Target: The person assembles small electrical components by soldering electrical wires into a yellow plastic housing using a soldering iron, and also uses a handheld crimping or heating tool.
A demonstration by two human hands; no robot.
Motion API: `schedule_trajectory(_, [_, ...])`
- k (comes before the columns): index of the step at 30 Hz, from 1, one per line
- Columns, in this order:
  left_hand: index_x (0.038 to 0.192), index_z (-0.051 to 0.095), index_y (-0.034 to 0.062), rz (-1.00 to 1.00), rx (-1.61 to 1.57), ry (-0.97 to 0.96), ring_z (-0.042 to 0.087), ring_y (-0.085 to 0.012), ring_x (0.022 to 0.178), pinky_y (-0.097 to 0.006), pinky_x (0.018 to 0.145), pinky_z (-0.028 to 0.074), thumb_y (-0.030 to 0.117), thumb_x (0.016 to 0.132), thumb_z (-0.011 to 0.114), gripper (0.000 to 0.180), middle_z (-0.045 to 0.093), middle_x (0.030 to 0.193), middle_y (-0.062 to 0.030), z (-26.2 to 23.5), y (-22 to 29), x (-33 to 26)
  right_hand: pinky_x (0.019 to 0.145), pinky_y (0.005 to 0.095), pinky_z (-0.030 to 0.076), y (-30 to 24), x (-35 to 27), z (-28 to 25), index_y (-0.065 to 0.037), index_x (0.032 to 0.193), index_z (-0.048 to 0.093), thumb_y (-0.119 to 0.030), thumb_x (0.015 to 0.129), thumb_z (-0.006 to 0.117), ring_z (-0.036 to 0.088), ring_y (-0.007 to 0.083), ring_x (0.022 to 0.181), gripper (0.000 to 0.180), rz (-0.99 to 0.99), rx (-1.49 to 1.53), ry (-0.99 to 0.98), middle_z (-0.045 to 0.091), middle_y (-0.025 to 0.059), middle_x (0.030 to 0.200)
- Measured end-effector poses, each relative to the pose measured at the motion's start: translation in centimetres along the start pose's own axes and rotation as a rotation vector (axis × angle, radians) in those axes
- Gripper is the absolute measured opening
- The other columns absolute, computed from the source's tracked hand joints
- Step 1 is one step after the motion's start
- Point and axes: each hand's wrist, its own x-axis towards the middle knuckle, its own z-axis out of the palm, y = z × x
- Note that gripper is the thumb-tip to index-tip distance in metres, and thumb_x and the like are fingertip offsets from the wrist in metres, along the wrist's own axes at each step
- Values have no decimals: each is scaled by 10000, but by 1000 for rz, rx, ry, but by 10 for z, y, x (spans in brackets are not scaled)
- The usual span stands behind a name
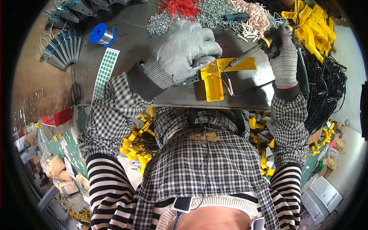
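Observation:
My right hand (281,53), in a striped knit glove, grips a soldering iron (249,53) by its black and orange handle. The iron's tip points down-left into a yellow plastic housing (214,86) lying open on the bench. Thin wires (229,82), blue, white and reddish, run through the housing and past its edge. My left hand (189,50), in a grey coated glove, is closed over the housing's left end. What its fingertips pinch is hidden. A dark metal strip with holes (191,79) shows beneath that hand, beside the housing.
On the dark bench (130,57) are a blue solder spool (102,35) and a green-dotted sticker sheet (105,71). Behind lie screws (216,15), red pieces (178,8), pinkish tubes (255,19) and a screwdriver (236,17). Yellow housings (312,28) and black cables (326,88) crowd the right.

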Motion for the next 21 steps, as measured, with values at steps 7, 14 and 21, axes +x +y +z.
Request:
schedule_trajectory(7, [878, 687, 130, -39, 1, -50, 566, -267, 805, -420, 735, 426, 200, 765, 701, 134, 607, 846, -41, -4, 12, -5, 496, 198, 370, 0, -13, 19, -63, 915, 653, -329, 964, 560, 512, 62, 546, 286, 89, 37, -39, 624, -1, 699])
schedule_trajectory(14, [871, 685, 140, -36, 39, -27, 558, -259, 818, -418, 751, 422, 223, 764, 708, 138, 598, 844, -28, 1, 13, -7, 513, 204, 371, 5, -12, 15, -90, 879, 654, -324, 959, 565, 433, 37, 525, 264, 80, 25, -77, 603, -21, 681])
schedule_trajectory(21, [860, 685, 148, -44, 39, -84, 564, -251, 817, -423, 753, 426, 213, 759, 709, 122, 602, 872, -23, 3, 12, -7, 522, 213, 387, 9, -10, 14, -97, 877, 658, -313, 952, 572, 450, 49, 529, 245, 70, 16, -74, 605, -21, 680])
